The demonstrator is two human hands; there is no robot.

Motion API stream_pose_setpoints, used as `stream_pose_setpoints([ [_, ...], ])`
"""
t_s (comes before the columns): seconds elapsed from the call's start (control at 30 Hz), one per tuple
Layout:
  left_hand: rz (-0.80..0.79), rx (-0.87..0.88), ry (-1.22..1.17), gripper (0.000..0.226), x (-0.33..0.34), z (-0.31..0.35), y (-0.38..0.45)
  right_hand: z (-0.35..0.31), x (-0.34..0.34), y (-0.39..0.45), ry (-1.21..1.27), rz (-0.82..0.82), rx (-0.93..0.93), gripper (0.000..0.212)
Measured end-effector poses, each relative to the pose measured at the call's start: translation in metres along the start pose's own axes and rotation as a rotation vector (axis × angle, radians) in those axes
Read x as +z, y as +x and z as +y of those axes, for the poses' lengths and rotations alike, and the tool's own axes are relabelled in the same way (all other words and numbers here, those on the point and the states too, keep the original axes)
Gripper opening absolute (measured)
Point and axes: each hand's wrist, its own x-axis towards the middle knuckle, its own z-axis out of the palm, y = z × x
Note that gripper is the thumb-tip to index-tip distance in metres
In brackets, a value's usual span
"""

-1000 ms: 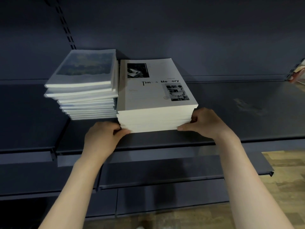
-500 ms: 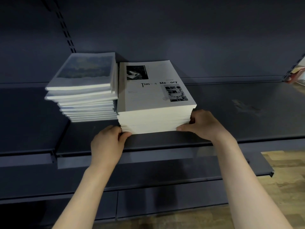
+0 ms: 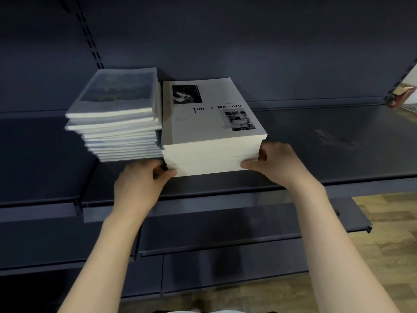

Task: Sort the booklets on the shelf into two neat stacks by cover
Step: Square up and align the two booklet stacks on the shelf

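Two stacks by cover are already formed side by side on the shelf [image 3: 316,154]: the white-cover stack [image 3: 212,141] looks squared, while the blue-cover stack [image 3: 117,123] is left fanned and uneven. The white-cover stack's lower front corners are gripped by the curled fingers of the left hand [image 3: 140,184] and right hand [image 3: 275,163]; straightening of the blue-cover stack is judged to remain

dark shelving [image 3: 316,141], wooden floor [image 3: 388,222]
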Motion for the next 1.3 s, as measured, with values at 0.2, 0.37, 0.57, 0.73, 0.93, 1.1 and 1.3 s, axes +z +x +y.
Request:
stream_pose_setpoints([
  [0.2,0.028,0.081,0.029,0.029,0.003,0.004,0.005,-0.007,-0.002,0.005,-0.148,0.060,0.019,0.032],
  [0.37,0.080,0.180,-0.006,0.021,0.002,-0.002,0.004,-0.006,-0.004,0.008,-0.154,0.027,0.022,0.035],
  [0.57,0.136,0.202,-0.044,0.016,0.007,-0.005,0.004,-0.004,-0.003,0.008,-0.164,0.066,0.025,0.040],
  [0.73,0.140,0.198,-0.034,0.011,0.007,-0.002,0.002,-0.002,-0.002,0.008,-0.100,0.073,0.030,0.033],
  [0.93,-0.005,0.138,0.062,0.025,-0.002,0.001,0.007,-0.006,-0.012,0.005,0.032,-0.043,0.055,0.015],
  [1.1,-0.126,-0.032,0.059,0.038,-0.027,0.015,0.009,-0.012,-0.030,0.005,0.099,-0.173,0.069,0.018],
  [1.3,-0.149,-0.056,0.140,0.044,-0.041,0.030,0.021,-0.029,-0.046,0.017,0.021,-0.125,0.044,0.036],
])
